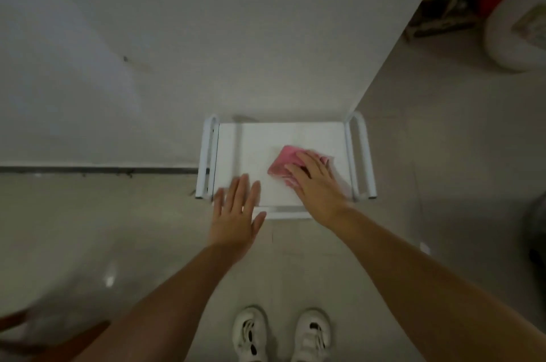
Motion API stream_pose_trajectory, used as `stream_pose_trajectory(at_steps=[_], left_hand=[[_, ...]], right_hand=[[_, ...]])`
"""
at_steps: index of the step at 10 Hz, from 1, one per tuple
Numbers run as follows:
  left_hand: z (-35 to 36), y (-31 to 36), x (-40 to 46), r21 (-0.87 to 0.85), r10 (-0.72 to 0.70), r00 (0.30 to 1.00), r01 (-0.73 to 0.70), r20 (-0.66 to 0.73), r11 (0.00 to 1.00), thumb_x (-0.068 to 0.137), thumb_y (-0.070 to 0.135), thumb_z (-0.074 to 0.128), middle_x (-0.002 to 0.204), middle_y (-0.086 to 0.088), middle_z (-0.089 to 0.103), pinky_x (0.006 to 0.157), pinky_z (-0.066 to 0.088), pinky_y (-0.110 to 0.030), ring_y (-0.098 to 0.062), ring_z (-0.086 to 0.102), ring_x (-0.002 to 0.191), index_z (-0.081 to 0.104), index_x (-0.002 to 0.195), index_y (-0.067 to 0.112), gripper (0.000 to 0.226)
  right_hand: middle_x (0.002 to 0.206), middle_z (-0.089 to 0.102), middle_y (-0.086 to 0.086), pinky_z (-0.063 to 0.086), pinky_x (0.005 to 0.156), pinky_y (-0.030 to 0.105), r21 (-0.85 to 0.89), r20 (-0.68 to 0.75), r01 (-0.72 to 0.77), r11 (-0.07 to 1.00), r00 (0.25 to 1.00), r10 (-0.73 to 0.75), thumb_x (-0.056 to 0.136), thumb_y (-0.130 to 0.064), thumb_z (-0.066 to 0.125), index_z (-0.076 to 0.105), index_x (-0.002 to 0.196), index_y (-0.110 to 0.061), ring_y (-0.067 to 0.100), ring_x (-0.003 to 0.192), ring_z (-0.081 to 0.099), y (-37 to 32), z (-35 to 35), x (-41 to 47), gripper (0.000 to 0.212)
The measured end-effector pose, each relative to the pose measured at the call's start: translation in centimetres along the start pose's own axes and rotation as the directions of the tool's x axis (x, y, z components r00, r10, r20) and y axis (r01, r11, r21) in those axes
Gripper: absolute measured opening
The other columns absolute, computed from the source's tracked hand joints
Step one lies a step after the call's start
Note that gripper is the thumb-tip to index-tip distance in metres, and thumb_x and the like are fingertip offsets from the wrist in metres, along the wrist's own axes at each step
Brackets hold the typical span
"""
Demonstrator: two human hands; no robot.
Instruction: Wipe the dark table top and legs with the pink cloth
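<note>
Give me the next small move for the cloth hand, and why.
Probably sweep the right hand and cloth leftward across the table top. The cloth sits right of centre, so the left part likely needs wiping; the left hand lies flat at the near-left edge.

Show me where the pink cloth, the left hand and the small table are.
pink cloth [282, 165]: head view, on its bare left part beside the fingers.
left hand [236, 211]: head view, on the back of the hand.
table [254, 143]: head view, on a bare part of its top.
</note>
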State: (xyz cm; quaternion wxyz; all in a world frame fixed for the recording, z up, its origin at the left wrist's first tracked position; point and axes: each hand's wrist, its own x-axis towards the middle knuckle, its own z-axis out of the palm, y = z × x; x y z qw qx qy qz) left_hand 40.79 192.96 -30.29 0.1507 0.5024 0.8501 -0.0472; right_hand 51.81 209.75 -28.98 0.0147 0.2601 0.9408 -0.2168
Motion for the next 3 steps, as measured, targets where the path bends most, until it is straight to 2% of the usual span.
stream_pose_trajectory(at_steps=[1,2,3], left_hand=[[0.9,-0.1,0.2,0.05,0.008,0.998,-0.005,-0.063,0.999,0.093,0.049,0.017,0.15,-0.01,0.017,0.11,0.007,-0.045,-0.026,0.013,0.139,0.019,0.145,0.013,0.062],[-0.4,0.3,0.0,0.018,-0.007,1.0,0.007,0.0,1.0,0.09,0.048,0.025,0.152,-0.012,0.014,0.11,0.012,-0.048,-0.026,0.009,0.14,0.015,0.145,0.014,0.066],[-2.3,0.7,-0.1,-0.104,-0.032,0.987,0.049,0.158,0.993,0.095,0.052,0.018,0.154,-0.004,-0.015,0.116,0.001,-0.046,-0.02,-0.013,0.142,-0.012,0.145,0.019,0.067]], right_hand=[[0.155,0.021,0.014,-0.002,0.115,0.048,-0.114,-0.006,-0.013,0.993,1.0,0.013,0.099,-0.03,0.042,0.033,0.144,-0.014,0.032,0.144,0.01,0.1,0.9,-0.9,0.048],[0.159,0.003,0.007,-0.008,0.115,0.044,-0.077,0.104,-0.024,0.997,0.994,0.032,0.098,-0.044,0.036,0.018,0.149,-0.019,0.026,0.146,-0.006,-0.2,-0.5,-0.9,0.059],[0.158,-0.011,0.0,-0.003,0.116,0.045,-0.113,0.338,0.012,0.994,0.941,0.027,0.091,-0.058,0.04,0.005,0.15,-0.025,0.022,0.144,-0.014,-0.8,-3.7,-0.6,0.076]])
